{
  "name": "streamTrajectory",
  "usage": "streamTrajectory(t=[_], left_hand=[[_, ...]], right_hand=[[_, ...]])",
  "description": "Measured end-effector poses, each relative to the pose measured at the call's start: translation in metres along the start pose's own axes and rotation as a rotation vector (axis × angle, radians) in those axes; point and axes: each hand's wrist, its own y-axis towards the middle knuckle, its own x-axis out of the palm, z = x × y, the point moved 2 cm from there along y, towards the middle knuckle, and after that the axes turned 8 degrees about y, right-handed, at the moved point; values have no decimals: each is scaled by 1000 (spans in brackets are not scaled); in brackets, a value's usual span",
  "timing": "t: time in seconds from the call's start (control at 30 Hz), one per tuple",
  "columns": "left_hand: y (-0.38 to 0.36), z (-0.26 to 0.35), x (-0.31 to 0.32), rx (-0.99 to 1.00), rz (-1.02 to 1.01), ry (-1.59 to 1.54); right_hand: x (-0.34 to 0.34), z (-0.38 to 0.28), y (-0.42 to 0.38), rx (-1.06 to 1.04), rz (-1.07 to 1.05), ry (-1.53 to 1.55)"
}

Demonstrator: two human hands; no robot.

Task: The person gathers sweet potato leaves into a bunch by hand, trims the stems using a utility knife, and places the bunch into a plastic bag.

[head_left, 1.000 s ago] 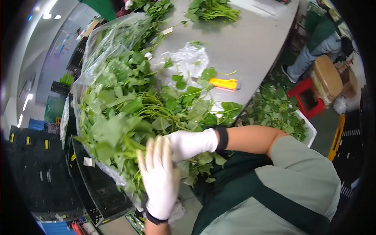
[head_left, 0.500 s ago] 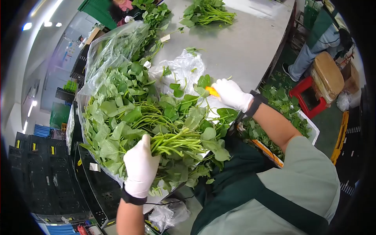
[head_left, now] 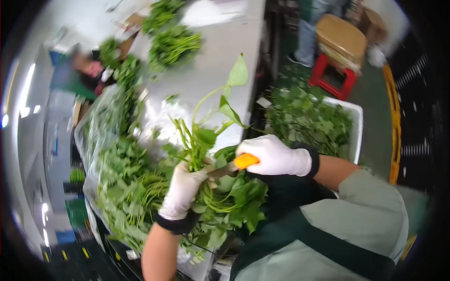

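Observation:
My left hand (head_left: 179, 191), in a white glove, is wrapped round a bunch of leafy green stems (head_left: 193, 145). Cut stem ends and a few leaves stick up above its fingers, and more leaves hang below. My right hand (head_left: 277, 156), gloved too, grips a knife (head_left: 246, 161) by its orange handle. The blade points left and lies across the stems, right at my left fingers. Under and beside the bunch lies a large heap of leafy greens (head_left: 122, 182) in a clear plastic bag (head_left: 96, 126).
Further bunches of greens (head_left: 173, 44) lie on the metal table (head_left: 220, 56). At my right a white box (head_left: 358, 136) holds loose leaves, with a red stool (head_left: 323, 77) behind it. One person (head_left: 89, 68) is at the far left; another person's legs (head_left: 309, 37) show at the top.
My left hand has raised the bunch and turned it stem ends up. My right hand has come down and nearer, bringing the knife to the stems. The view has shifted to the right.

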Motion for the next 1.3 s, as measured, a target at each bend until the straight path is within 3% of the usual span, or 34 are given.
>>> streamTrajectory(t=[0.13,0.37,0.43,0.6,0.63,0.67,0.7,0.73,0.77,0.8,0.83,0.9,0.93,1.0,1.03,1.1,1.17,1.27,1.3], left_hand=[[41,-25,72,175,-98,-122],[75,-41,131,81,-267,-1],[71,-33,145,216,-210,109],[69,-27,164,117,-276,177],[63,-25,165,110,-276,177],[55,-19,165,175,-308,103],[49,-13,161,242,-338,41],[51,-7,153,277,-285,196],[52,-6,148,251,-311,64],[54,-8,146,268,-315,-2],[54,-9,141,278,-324,-57],[50,0,127,369,-292,-42],[50,4,117,391,-193,-110],[57,-4,86,395,-48,-278],[57,-8,72,366,-57,-514],[55,-22,47,253,53,-767],[51,-34,32,295,63,-835],[54,-62,14,271,30,-1235],[55,-71,13,204,74,-1201]], right_hand=[[-8,20,-29,185,89,-187],[-37,31,-93,401,176,-225],[-42,37,-101,403,218,-234],[-49,70,-128,476,256,-272],[-47,93,-146,610,368,-120],[-44,169,-191,862,209,8],[-49,201,-239,1067,-184,-209],[-42,205,-273,914,-322,-402],[-30,226,-307,1016,-170,-238],[-31,207,-301,1221,-185,-116],[-28,188,-289,1217,-197,-103],[-37,175,-263,1380,143,262],[-42,184,-250,1196,115,6],[-58,181,-216,1074,197,-101],[-66,178,-199,1013,223,-147],[-77,173,-167,912,259,-171],[-81,161,-139,871,230,-213],[-73,152,-113,829,205,-115],[-68,148,-107,783,203,-67]])
